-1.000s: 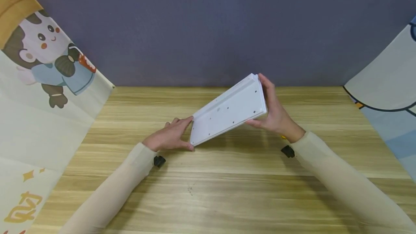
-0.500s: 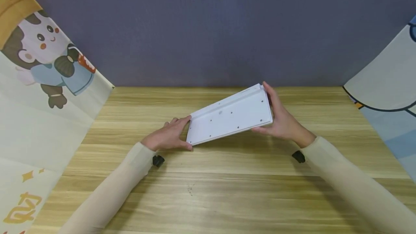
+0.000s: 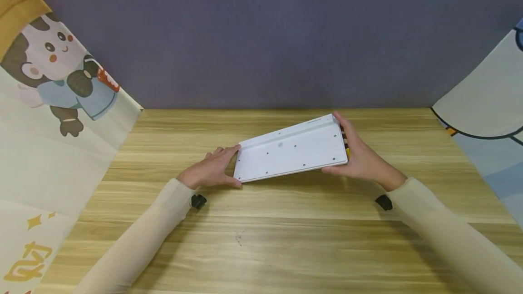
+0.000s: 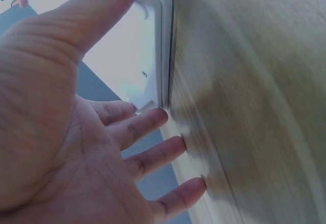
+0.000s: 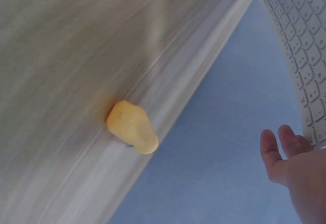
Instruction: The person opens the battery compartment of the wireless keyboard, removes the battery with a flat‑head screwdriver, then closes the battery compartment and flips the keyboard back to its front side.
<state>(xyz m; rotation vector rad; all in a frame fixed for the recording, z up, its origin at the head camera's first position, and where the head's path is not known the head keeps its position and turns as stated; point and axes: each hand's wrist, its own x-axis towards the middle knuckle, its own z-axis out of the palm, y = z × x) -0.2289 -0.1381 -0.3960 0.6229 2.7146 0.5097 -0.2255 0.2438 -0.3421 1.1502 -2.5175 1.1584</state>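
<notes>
A white keyboard [image 3: 282, 158] is tilted in the head view, its underside with small screws facing up and its right end raised. Rows of white keys [image 5: 305, 46] show on its other face in the right wrist view. At the left end my left hand [image 3: 210, 169] holds it between thumb and index finger. The other fingers [image 4: 165, 160] reach down to the tabletop. My right hand [image 3: 361, 160] grips the raised right end, thumb at the near corner and fingers at the far one. Under that end, a small yellow rounded object [image 5: 132, 127] sits on the table.
The wood-grain table [image 3: 261, 248] ends at a dark blue-grey backdrop [image 3: 261, 35]. Printed cartoon panels stand at the left [image 3: 61, 67] and right [image 3: 486, 80]. Yellow and dark stripes [image 3: 346, 149] peek out between the right hand and the keyboard's end.
My right hand has lowered the keyboard's right end and shifted it rightward, so the underside lies flatter. My left hand has hardly moved at the left end.
</notes>
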